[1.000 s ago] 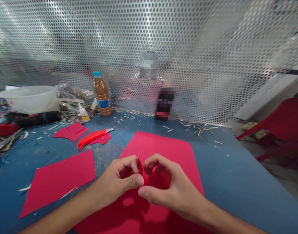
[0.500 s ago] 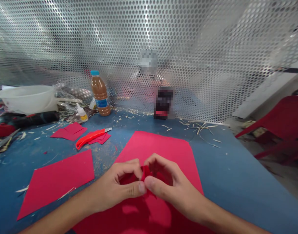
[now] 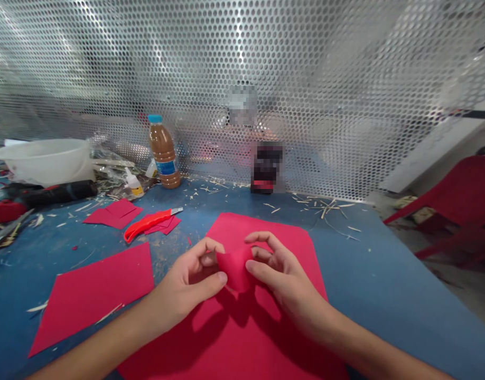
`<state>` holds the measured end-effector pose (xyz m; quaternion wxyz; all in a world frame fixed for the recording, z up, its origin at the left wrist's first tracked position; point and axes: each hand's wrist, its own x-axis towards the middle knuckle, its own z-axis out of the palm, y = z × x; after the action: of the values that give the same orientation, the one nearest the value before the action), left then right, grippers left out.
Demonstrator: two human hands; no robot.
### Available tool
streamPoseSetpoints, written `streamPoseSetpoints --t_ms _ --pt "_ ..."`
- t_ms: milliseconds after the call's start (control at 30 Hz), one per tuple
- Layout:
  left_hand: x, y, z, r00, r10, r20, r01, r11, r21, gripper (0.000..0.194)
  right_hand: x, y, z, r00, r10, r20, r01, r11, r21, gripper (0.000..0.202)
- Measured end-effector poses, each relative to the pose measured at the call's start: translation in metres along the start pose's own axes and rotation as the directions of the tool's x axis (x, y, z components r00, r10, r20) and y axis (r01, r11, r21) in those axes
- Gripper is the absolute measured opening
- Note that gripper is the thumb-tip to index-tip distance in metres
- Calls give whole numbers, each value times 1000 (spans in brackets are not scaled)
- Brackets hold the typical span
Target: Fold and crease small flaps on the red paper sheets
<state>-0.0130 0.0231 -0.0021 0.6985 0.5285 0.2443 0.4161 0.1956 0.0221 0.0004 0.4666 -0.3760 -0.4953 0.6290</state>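
Note:
Between both hands is a small curved piece of red paper (image 3: 236,269), held up above a large red sheet (image 3: 262,227) on the table. My left hand (image 3: 190,277) grips its left edge, thumb in front and fingers behind. At the right edge, my right hand (image 3: 280,272) pinches the piece between thumb and fingers, with the index finger raised over it. Shadows of the hands and the piece fall on the sheet below.
An orange-red box cutter (image 3: 149,224) lies blade out over small red paper pieces (image 3: 113,212). Left are a red paper rectangle (image 3: 95,295), a glue bottle (image 3: 133,183), a white tub (image 3: 48,161) and a brown-filled bottle (image 3: 163,150). A perforated metal sheet (image 3: 325,79) stands behind.
The small red paper, earlier bunched between the fingertips, is now spread into a curved face. My hands have moved slightly apart and their fingers have opened out along its edges.

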Motion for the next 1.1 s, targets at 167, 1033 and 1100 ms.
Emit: streamPoseSetpoints --t_ms 167,1033,1100 --pt "1 -2 0 997 65 -34 -60 990 125 17 -1 -1 2 981 -192 -9 182 945 -273 22" --pt "0 -3 5 977 44 -211 76 846 528 22 -6 -8 4 965 -261 24 243 857 -455 17" --pt "0 -5 5 977 27 -210 88 850 519 23 -5 -8 4 964 -263 29 246 851 -464 21"
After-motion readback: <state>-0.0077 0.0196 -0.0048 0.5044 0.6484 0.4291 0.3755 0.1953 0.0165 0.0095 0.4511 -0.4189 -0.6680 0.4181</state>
